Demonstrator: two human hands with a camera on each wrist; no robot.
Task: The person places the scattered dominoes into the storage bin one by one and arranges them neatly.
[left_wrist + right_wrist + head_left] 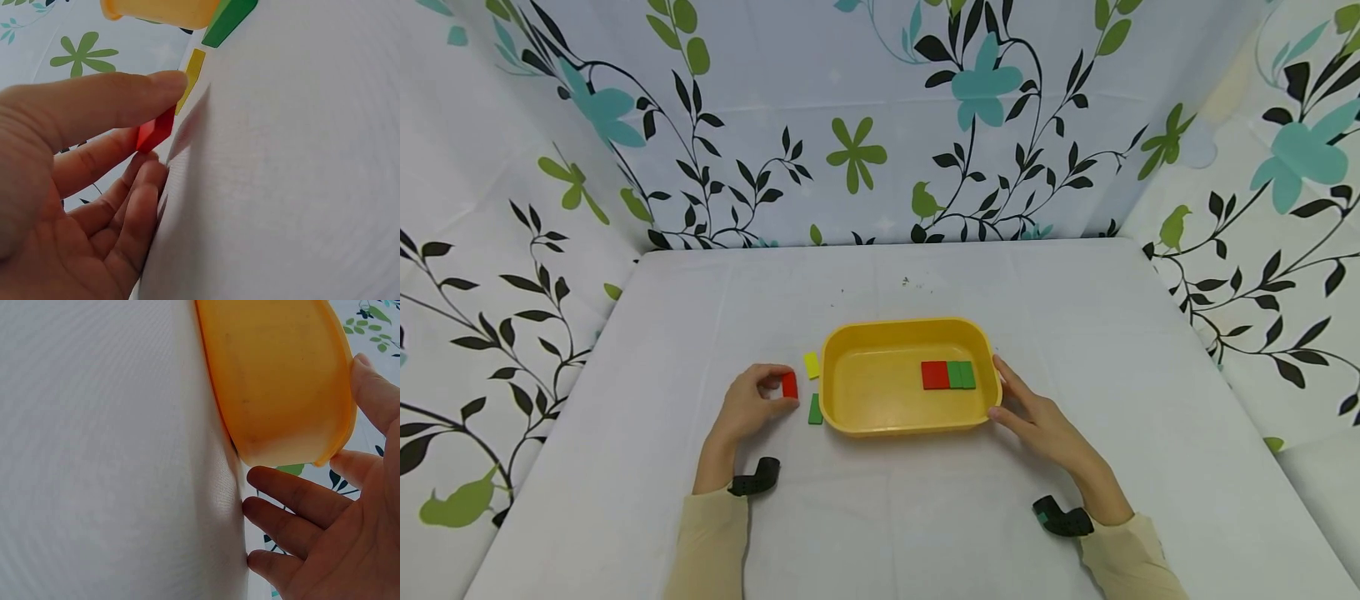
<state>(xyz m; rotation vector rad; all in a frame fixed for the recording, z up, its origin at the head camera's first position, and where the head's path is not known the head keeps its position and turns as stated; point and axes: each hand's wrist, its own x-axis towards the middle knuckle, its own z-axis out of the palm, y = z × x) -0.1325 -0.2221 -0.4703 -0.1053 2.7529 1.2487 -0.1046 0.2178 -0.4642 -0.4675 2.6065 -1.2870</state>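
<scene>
My left hand (752, 402) pinches a small red block (789, 385) between thumb and fingertips, left of the yellow tray (872, 432). In the left wrist view, the thumb (125, 100) lies along one side of the red block (154, 132), its lower end showing below. Beside the tray's left end are a yellow block (812, 365) and a green block (816, 409). With thumb and forefinger spread, my right hand (1037, 421) touches the tray's right end. Its other fingers (294, 494) stretch out below the rim in the right wrist view.
Inside the tray, toward its right side, red (935, 375) and green (961, 375) pieces lie side by side in a row. A white cloth (880, 517) covers the table. Leaf-patterned curtains (737, 100) stand at the back and both sides. Small dark specks lie behind the tray.
</scene>
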